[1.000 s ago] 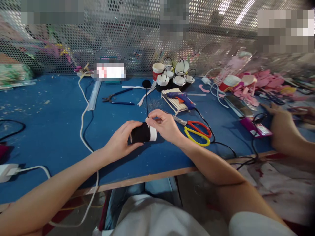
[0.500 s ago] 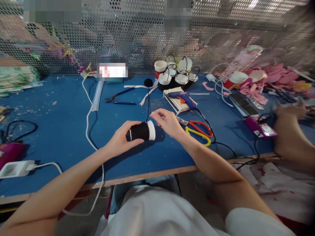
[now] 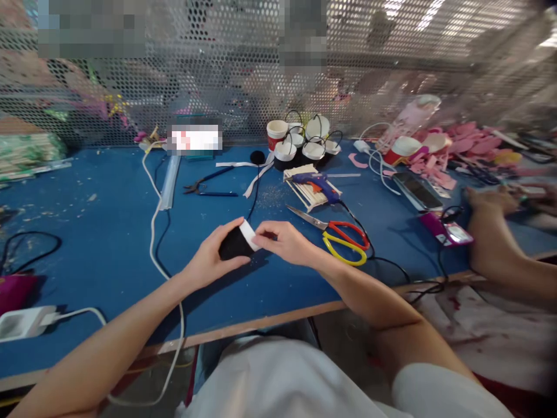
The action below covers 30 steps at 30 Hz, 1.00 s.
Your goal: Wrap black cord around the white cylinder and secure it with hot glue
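Observation:
My left hand (image 3: 209, 258) is wrapped round a paper cup (image 3: 235, 244) lying tilted on its side, its body covered in black cord and its white end facing right. My right hand (image 3: 281, 241) has its fingers closed at the cup's white end; its fingertips are partly hidden. A black cord (image 3: 256, 191) runs from a small black coil (image 3: 257, 157) down to the far side of the cup. To the right of my right hand lie scissors (image 3: 346, 242) with red and yellow handles.
Behind sit a blue glue gun (image 3: 319, 184) on a bundle of sticks, several black-wrapped cups (image 3: 313, 151) with loop handles, and pliers (image 3: 209, 188). A white cable (image 3: 153, 238) crosses the left. At right are a phone (image 3: 418, 190), pink pieces (image 3: 470, 145) and another person's arm (image 3: 491, 232).
The cup has turned, its white end tilting up and away, and sits slightly lower in view. My right hand has moved left and down from beside the cord onto the white end.

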{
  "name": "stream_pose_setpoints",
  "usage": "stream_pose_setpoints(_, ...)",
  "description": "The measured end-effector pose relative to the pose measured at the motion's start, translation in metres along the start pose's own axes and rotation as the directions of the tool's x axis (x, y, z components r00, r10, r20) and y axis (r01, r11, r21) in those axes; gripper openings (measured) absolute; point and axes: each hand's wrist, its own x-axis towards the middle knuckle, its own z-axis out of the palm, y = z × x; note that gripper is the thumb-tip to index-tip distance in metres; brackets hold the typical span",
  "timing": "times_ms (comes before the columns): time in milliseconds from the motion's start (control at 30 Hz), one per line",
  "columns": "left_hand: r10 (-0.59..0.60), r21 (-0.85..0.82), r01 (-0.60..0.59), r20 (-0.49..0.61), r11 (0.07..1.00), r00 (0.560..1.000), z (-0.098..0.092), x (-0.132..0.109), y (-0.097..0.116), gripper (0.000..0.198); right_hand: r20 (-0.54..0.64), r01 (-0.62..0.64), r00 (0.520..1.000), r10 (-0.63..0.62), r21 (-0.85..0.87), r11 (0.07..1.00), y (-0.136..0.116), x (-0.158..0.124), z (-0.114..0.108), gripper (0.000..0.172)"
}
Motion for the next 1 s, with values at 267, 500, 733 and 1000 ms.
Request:
stream_pose_setpoints(267, -0.257, -0.195, 0.237, -0.088, 0.952, 0.962, -0.006, 0.004, 0.001, 0.066, -0.269, -0.293, 0.952, 0.147, -0.654, 0.697, 0.01, -0.039, -0.068, 0.024)
stream_pose_setpoints(500, -0.337, -0.342, 0.305, -0.036, 0.889, 0.941, -0.004, 0.005, -0.001, 0.068, -0.355, -0.522, 0.829, 0.431, -0.767, 0.372, 0.049, -0.083, -0.074, 0.05)
stream_pose_setpoints(733, -0.377, -0.441, 0.317, -0.052, 0.84, 0.925, -0.004, 0.006, -0.005, 0.067, -0.308, -0.498, 0.864, 0.399, -0.646, 0.579, 0.053, -0.075, -0.069, 0.064)
stream_pose_setpoints(1000, -0.501, -0.692, 0.329, -0.055, 0.643, 0.863, -0.008, 0.011, -0.001, 0.065, -0.126, -0.367, 0.902, 0.412, 0.276, 0.888, 0.026, -0.061, -0.05, 0.048)
